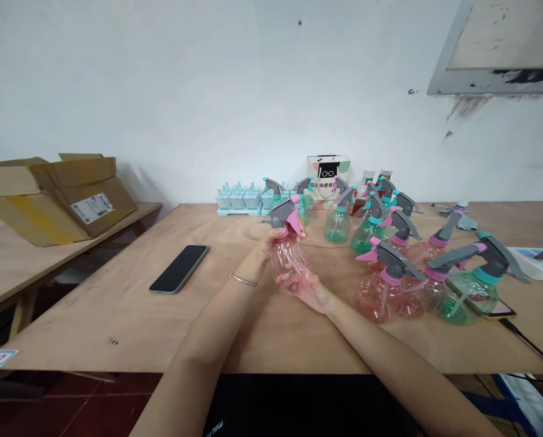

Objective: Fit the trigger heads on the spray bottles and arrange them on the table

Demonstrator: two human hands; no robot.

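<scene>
A clear pink spray bottle (286, 258) with a grey and pink trigger head is held up over the table, roughly upright. My left hand (271, 240) is closed around its neck, just under the trigger head. Lower down, my right hand (310, 290) grips the base of the same bottle, its fingers partly seen through the plastic. To the right stand several more spray bottles, among them a pink one (380, 294) near my right forearm and a green one (337, 227) farther back.
A black phone (179, 269) lies on the wooden table (130, 321) at left. Light blue popsicle molds (238, 200) and a paper bag (328, 176) stand by the wall. An open cardboard box (62, 200) sits on the left table. A cable (532, 346) runs off the right side.
</scene>
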